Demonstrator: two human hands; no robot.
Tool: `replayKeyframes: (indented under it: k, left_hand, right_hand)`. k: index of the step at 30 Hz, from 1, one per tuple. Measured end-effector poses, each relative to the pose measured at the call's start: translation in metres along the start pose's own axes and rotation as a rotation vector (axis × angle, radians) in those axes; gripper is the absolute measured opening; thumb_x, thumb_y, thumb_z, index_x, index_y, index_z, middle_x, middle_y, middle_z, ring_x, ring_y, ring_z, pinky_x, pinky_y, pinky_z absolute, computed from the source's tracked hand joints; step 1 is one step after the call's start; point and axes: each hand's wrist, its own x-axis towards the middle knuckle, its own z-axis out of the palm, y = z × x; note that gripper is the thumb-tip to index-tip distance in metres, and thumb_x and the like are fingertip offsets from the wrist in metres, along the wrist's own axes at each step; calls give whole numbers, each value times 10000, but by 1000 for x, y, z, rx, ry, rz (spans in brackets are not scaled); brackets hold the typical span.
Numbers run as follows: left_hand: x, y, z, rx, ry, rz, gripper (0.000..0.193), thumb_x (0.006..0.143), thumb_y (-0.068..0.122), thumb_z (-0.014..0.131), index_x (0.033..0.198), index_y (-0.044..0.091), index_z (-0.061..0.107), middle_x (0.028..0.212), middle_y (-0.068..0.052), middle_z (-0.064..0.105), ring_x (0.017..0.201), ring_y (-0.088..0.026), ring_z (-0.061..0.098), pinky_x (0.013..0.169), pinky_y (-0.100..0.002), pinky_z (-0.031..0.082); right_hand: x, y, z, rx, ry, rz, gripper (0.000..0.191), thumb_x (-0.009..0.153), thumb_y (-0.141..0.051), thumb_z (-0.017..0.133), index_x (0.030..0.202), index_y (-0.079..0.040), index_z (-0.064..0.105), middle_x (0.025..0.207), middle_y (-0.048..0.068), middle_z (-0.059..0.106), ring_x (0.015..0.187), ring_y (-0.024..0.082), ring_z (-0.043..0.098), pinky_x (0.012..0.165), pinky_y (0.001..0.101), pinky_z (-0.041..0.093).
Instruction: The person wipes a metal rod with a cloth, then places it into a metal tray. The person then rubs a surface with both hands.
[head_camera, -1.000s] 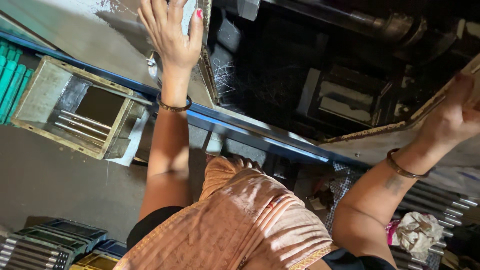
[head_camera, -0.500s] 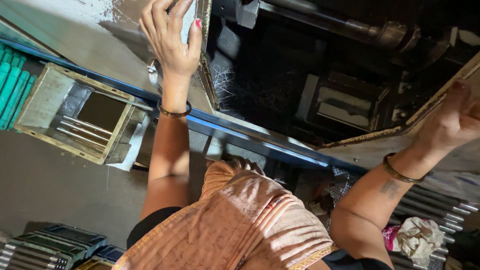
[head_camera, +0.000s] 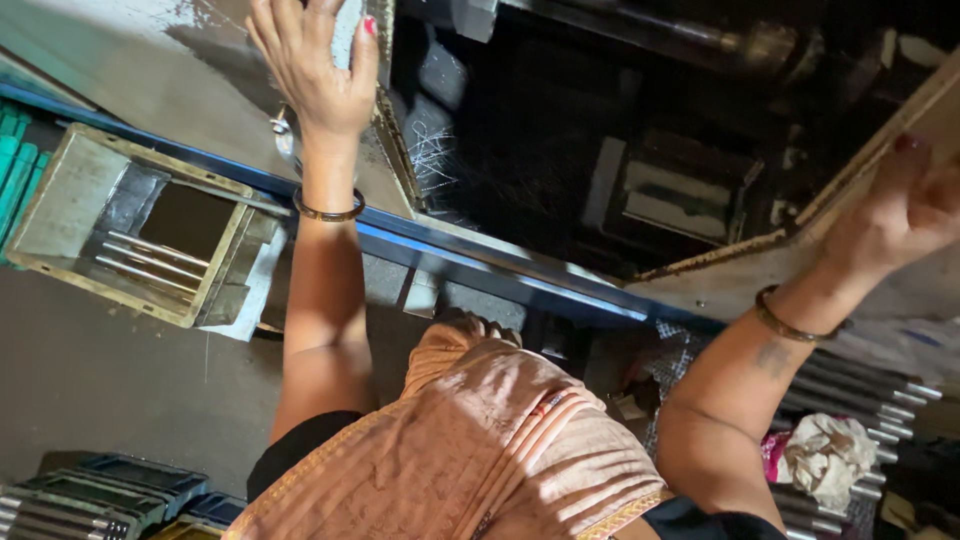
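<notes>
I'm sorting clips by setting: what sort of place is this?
Most likely a small factory or machine workshop. Both hands rest on the worn edges of a dark machine cavity, metal rods lie stacked at the right, and a metal box frame sits on the floor.

A thin metal bangle circles each wrist, nails look red-painted, and peach patterned cloth drapes the chest.
</notes>
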Motion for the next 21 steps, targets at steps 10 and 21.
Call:
replayKeyframes:
  k: [10, 21]
  left_hand:
    - [-8, -11, 10, -36, -7, -44, 401, 991, 303, 806, 1307, 103, 662, 1417, -191, 538, 1385, -436, 409, 1165, -600, 287]
    - [-43, -11, 6, -64, -57, -80, 459, 1119, 318, 739, 1486, 101, 569, 1586, -141, 493, 1526, -369, 362, 1288, -580, 195]
  right_hand:
    - [21, -20, 15, -134, 0, -160, 444, 1069, 83, 628, 1491, 24, 505, 1532, 191, 540, 1410, 307, 507, 1228, 356, 357]
    - [10, -9, 1, -451, 54, 287, 344, 1034, -180, 738, 1220, 83, 616, 1085, 246, 598, 954, 337, 484, 887, 388, 442]
